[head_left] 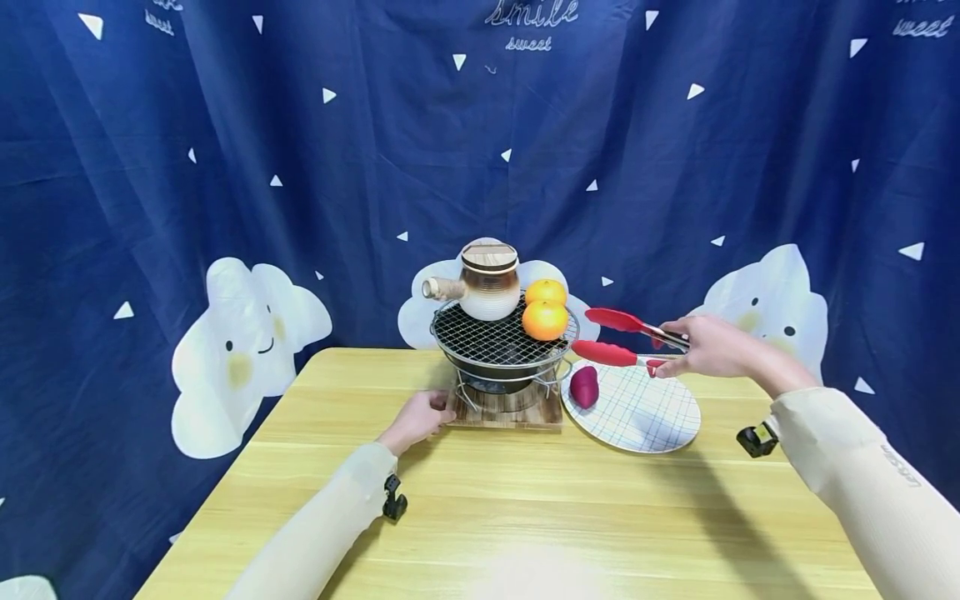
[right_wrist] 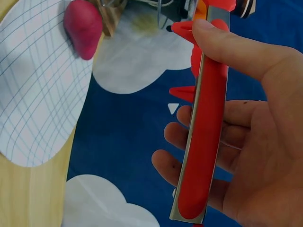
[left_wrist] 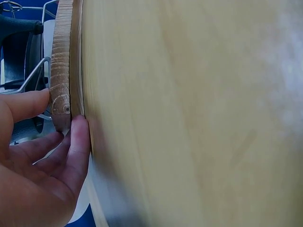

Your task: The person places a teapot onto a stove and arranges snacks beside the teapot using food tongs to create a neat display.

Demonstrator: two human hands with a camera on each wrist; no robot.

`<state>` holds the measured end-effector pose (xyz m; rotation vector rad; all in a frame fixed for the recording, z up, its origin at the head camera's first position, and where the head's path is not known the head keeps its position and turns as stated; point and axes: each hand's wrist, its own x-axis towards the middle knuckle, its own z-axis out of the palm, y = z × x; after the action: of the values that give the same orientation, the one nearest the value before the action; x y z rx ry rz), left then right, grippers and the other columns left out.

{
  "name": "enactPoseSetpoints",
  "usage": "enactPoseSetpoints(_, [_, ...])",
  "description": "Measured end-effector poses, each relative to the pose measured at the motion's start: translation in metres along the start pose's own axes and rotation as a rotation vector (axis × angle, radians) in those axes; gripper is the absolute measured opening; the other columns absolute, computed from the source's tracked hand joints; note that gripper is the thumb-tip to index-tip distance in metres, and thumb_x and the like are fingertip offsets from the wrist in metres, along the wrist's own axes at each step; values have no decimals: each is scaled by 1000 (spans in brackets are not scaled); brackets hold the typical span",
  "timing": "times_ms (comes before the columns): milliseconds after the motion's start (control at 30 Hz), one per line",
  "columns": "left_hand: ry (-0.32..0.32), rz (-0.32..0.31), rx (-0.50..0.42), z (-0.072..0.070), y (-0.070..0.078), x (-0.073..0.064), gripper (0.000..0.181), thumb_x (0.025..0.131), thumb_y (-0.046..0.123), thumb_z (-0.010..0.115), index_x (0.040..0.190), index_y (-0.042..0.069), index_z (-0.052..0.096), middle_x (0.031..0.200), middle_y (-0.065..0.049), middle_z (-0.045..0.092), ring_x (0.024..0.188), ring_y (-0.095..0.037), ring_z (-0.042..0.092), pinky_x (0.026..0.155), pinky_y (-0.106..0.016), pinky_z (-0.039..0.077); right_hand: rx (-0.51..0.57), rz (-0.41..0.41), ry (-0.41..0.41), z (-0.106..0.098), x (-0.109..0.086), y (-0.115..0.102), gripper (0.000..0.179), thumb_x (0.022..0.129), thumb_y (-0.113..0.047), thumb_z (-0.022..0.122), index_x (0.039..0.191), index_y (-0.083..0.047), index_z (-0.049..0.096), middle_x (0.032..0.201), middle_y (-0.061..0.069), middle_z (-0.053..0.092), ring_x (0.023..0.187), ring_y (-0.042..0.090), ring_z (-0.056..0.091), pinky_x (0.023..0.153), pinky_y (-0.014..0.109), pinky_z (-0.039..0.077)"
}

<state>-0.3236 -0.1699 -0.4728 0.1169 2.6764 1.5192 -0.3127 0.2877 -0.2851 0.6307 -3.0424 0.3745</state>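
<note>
Currently, the spread red tongs (head_left: 617, 320) are pinched in the right hand's grip (head_left: 708, 346) and pointed leftward at the front orange (head_left: 545, 321), just beside them on the grill (head_left: 483, 337).

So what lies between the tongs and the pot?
In the head view, the front orange and, partly hidden behind it, the rear orange sit on the wire grill between tongs and pot.
</note>
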Motion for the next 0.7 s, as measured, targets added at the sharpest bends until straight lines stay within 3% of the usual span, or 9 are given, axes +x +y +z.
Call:
enactPoseSetpoints(367, [-1, 9, 2, 0, -3, 2, 53, 89, 10, 70, 139, -3, 56, 124, -21, 67, 74, -20, 66, 63, -30, 56, 7, -58, 8, 10, -10, 22, 96, 71, -46, 88, 134, 17, 53, 131, 35, 59, 121, 51, 56, 100, 66, 45])
enactPoseSetpoints(700, [8, 3, -3, 1, -2, 3, 52, 89, 10, 70, 138, 0, 58, 122, -19, 68, 71, -20, 65, 60, -30, 55, -3, -58, -16, 23, -12, 35, 94, 70, -45, 89, 133, 16, 54, 133, 35, 58, 122, 53, 55, 101, 67, 44])
